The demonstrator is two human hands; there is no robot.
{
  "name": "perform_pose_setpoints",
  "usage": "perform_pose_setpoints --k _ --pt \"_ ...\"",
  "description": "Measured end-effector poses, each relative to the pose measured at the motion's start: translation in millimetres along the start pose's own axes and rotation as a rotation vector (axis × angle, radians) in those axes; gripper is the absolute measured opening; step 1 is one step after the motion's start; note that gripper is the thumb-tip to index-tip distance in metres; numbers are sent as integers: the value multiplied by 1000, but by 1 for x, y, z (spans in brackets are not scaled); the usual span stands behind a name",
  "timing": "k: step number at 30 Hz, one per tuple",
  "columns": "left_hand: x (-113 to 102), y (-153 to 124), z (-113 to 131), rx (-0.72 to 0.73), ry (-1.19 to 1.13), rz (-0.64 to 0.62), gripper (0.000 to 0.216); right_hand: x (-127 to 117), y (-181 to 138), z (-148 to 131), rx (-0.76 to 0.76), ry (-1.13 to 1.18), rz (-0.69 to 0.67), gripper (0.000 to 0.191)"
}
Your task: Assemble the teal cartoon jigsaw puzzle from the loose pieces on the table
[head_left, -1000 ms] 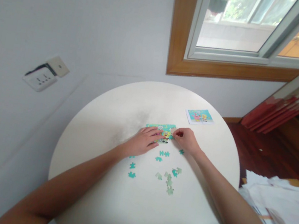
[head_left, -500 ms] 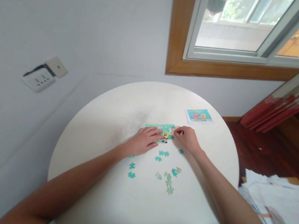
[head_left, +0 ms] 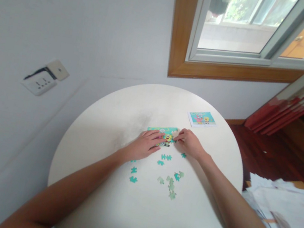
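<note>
A partly joined jigsaw puzzle [head_left: 169,129] with a teal background and a yellow cartoon figure lies on the white round table. My left hand [head_left: 145,144] rests flat across its left and middle part, fingers stretched out, hiding much of the picture. At the puzzle's right edge, my right hand [head_left: 188,141] has thumb and fingertips pinched on a small puzzle piece, mostly covered by the fingers. Nearer me are loose teal puzzle pieces [head_left: 160,163] and several pale green pieces [head_left: 171,186]. One teal piece [head_left: 184,155] lies just below my right hand.
A printed picture card [head_left: 202,119] of the cartoon lies at the table's [head_left: 102,129] back right. Behind the table are a wall with a socket [head_left: 39,82] and a window. Stacked papers [head_left: 283,214] sit to the right, below a red and cream curtain [head_left: 281,106].
My right fingertips have shifted slightly left and down against the puzzle's right edge, and the fingers have straightened a little. My left hand stays in place on the puzzle.
</note>
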State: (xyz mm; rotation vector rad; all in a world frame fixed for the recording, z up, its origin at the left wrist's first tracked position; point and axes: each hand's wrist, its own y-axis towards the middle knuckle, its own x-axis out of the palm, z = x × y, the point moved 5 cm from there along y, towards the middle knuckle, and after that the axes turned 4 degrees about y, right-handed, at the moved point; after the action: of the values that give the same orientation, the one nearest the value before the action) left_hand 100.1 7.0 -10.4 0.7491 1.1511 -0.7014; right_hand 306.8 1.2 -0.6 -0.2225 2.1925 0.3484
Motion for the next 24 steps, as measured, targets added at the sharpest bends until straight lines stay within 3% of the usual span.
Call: perform_pose_setpoints --k 7,12,16,20,24 --pt "-1 0 1 1 -15 0 44 -4 1 1 -9 27 29 44" --pt "-1 0 1 1 -6 -3 44 -1 0 0 -14 1 -24 47" --pt "0 1 0 0 0 -10 43 -12 1 6 -14 50 100 46" --pt "-1 1 1 -1 -5 -18 43 -31 1 24 88 66 247 41" --pt "-2 1 1 -8 -14 -27 43 -34 -2 35 224 -5 182 31"
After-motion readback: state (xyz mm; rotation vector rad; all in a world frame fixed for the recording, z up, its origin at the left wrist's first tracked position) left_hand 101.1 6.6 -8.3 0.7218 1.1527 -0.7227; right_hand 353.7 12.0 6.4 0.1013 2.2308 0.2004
